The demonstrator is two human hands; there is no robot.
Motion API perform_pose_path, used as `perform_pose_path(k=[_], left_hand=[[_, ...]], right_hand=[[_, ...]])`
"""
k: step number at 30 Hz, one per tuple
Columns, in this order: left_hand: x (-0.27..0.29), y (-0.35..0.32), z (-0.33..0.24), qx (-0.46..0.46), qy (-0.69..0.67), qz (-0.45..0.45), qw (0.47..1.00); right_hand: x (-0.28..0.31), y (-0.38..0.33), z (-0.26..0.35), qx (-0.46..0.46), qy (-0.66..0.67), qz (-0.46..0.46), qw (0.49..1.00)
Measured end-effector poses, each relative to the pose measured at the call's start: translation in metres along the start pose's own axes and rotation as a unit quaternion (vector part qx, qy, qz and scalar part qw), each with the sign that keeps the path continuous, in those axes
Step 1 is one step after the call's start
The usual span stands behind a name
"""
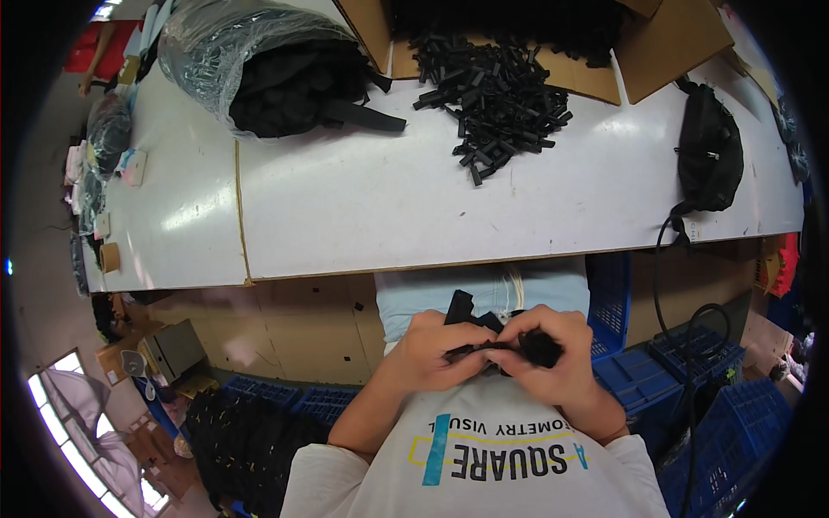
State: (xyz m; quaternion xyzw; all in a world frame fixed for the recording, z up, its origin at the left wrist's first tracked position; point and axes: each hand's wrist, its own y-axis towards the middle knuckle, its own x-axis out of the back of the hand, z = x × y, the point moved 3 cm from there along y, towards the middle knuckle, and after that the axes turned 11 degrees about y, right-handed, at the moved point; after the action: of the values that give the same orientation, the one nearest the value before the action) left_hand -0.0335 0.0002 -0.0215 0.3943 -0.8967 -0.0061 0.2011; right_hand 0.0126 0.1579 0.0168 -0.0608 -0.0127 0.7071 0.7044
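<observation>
Just short of the near edge of the white table [363, 207], the left hand [440, 350] and the right hand [553, 350] meet over a black strap [460, 308]. The left fingers are closed in a pinch on it, with one flat end sticking up past them toward the table. The right fingers are curled shut as well, thumb and fingertips nipping the black material, with a rounded black bunch [541, 348] in their crook (whether it is one piece with the strap, I cannot tell). Between the hands and the table lies a light blue bundle [397, 298]. Toward the table's far side, a heap of small black plastic parts [496, 112] spreads in front of an open cardboard box [678, 52]. Left of that on the table, a clear plastic bag [203, 52] holds black fabric pieces [285, 86]; near the table's right end lies a black pouch [712, 155].
</observation>
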Motion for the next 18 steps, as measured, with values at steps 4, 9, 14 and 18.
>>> perform_pose_path(k=[4,9,14,18], left_hand=[[0.001,0.0,0.001,0.015,-0.036,-0.01,0.999],[0.003,0.002,-0.002,0.053,-0.12,-0.005,0.991],[-0.004,0.009,-0.007,0.066,-0.097,-0.048,0.992],[-0.005,0.015,-0.01,0.061,-0.075,-0.057,0.994]], right_hand=[[0.0,-0.002,-0.008,-0.005,0.049,-0.018,0.999],[0.001,-0.001,-0.003,-0.031,0.049,-0.003,0.998],[0.001,0.003,-0.001,-0.009,0.026,-0.016,0.999],[0.003,0.006,0.005,0.003,0.049,-0.061,0.997]])
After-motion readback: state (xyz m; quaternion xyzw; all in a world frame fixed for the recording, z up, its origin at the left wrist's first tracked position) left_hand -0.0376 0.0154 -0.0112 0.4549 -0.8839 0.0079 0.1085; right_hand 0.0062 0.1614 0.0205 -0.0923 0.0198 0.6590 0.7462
